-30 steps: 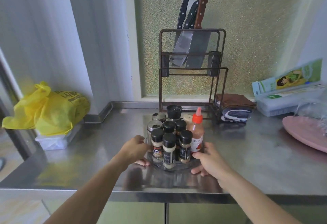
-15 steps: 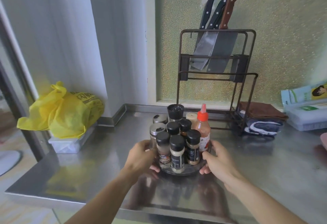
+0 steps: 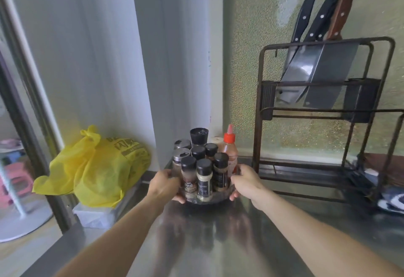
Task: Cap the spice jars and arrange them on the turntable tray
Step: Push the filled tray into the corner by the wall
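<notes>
Now both hands grip turntable tray (image 3: 192,200) rim: left hand (image 3: 164,186) fingers curl under left edge, right hand (image 3: 246,180) fingers under right. Capped spice jars (image 3: 204,177) crowd between fingers. Risk: tilt or jerk topples tall jars.

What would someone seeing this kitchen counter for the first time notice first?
Probably the turntable tray packed with capped spice jars at the centre, gripped at its sides by the left hand and right hand. Next, the knife rack to the right with cleavers and knives standing in it. Then the yellow bag at the counter's left end.
</notes>
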`<move>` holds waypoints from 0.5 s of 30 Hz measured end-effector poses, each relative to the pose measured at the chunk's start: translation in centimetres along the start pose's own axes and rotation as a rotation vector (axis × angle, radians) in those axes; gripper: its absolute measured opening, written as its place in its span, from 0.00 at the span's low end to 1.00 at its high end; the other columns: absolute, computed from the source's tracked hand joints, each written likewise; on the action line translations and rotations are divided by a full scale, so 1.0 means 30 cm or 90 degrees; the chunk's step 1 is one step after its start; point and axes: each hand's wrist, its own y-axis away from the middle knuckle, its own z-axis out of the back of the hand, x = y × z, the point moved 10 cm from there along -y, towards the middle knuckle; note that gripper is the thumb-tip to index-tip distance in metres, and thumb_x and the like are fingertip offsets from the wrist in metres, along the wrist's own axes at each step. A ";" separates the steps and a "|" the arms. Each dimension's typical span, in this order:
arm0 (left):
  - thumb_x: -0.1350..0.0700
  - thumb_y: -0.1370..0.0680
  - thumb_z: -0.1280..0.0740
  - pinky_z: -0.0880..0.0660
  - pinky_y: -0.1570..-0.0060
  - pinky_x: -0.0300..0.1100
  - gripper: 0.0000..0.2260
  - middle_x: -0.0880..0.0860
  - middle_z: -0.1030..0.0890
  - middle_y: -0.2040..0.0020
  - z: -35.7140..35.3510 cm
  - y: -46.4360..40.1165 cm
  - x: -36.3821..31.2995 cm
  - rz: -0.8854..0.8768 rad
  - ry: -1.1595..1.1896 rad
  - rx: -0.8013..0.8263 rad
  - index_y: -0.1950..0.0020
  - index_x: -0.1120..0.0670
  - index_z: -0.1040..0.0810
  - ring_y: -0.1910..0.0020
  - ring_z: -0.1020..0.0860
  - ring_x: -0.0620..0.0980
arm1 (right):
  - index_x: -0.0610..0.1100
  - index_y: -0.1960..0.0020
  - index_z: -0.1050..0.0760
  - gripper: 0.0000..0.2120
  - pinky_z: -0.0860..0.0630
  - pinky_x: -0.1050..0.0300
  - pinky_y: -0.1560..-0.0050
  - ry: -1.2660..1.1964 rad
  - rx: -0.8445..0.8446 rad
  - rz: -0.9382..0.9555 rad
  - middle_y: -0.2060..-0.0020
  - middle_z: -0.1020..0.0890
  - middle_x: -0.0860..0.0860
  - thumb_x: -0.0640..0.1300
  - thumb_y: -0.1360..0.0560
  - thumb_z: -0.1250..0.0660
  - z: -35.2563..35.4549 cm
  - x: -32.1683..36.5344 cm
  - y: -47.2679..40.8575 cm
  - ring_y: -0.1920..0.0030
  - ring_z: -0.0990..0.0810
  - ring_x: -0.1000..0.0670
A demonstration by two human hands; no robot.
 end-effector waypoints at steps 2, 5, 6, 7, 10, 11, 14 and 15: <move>0.66 0.24 0.41 0.14 0.58 0.55 0.15 0.58 0.13 0.66 0.000 -0.049 0.018 0.012 0.007 -0.009 0.44 0.61 0.19 0.67 0.13 0.63 | 0.41 0.43 0.25 0.10 0.24 0.55 0.72 -0.002 0.004 -0.003 0.56 0.15 0.42 0.40 0.20 0.42 -0.019 0.001 -0.056 0.74 0.18 0.45; 0.67 0.25 0.42 0.14 0.57 0.57 0.15 0.60 0.13 0.65 -0.008 -0.093 0.044 0.020 0.011 -0.015 0.45 0.62 0.20 0.67 0.14 0.64 | 0.40 0.41 0.26 0.11 0.27 0.58 0.74 0.002 0.005 -0.013 0.55 0.17 0.43 0.39 0.20 0.43 -0.033 -0.014 -0.101 0.75 0.19 0.46; 0.68 0.25 0.42 0.14 0.57 0.58 0.14 0.60 0.13 0.65 -0.012 -0.102 0.056 0.021 0.014 -0.015 0.45 0.62 0.20 0.67 0.14 0.65 | 0.41 0.41 0.26 0.11 0.27 0.58 0.74 0.006 0.005 -0.017 0.55 0.17 0.44 0.39 0.20 0.43 -0.036 -0.021 -0.107 0.76 0.19 0.46; 0.68 0.25 0.42 0.15 0.58 0.60 0.14 0.61 0.13 0.65 -0.016 -0.106 0.071 0.024 0.015 -0.016 0.46 0.62 0.20 0.67 0.14 0.66 | 0.41 0.42 0.26 0.11 0.27 0.58 0.74 0.008 0.007 -0.020 0.55 0.18 0.45 0.38 0.20 0.43 -0.040 -0.030 -0.110 0.76 0.19 0.47; 0.67 0.27 0.42 0.15 0.59 0.62 0.16 0.61 0.13 0.65 -0.026 -0.121 0.101 0.015 0.013 -0.015 0.45 0.62 0.19 0.67 0.14 0.66 | 0.41 0.42 0.25 0.12 0.26 0.58 0.73 0.003 0.006 -0.029 0.55 0.18 0.45 0.37 0.21 0.44 -0.053 -0.058 -0.115 0.76 0.19 0.46; 0.67 0.27 0.42 0.15 0.60 0.61 0.16 0.61 0.13 0.64 -0.027 -0.124 0.105 0.010 0.009 -0.017 0.44 0.61 0.19 0.67 0.14 0.66 | 0.41 0.43 0.25 0.11 0.26 0.58 0.74 -0.003 0.000 -0.029 0.55 0.18 0.45 0.38 0.21 0.44 -0.053 -0.066 -0.117 0.76 0.19 0.46; 0.64 0.25 0.41 0.14 0.60 0.58 0.15 0.62 0.13 0.62 -0.027 -0.122 0.116 0.006 -0.006 -0.023 0.41 0.60 0.21 0.68 0.14 0.63 | 0.42 0.43 0.24 0.11 0.28 0.61 0.78 0.002 -0.017 -0.024 0.54 0.17 0.44 0.40 0.20 0.44 -0.059 -0.072 -0.122 0.75 0.19 0.45; 0.63 0.24 0.41 0.14 0.59 0.58 0.15 0.61 0.13 0.61 -0.027 -0.118 0.118 0.009 -0.003 -0.024 0.39 0.60 0.22 0.68 0.14 0.61 | 0.43 0.43 0.25 0.11 0.28 0.61 0.78 0.008 -0.019 -0.024 0.53 0.16 0.43 0.41 0.20 0.44 -0.062 -0.071 -0.119 0.75 0.19 0.46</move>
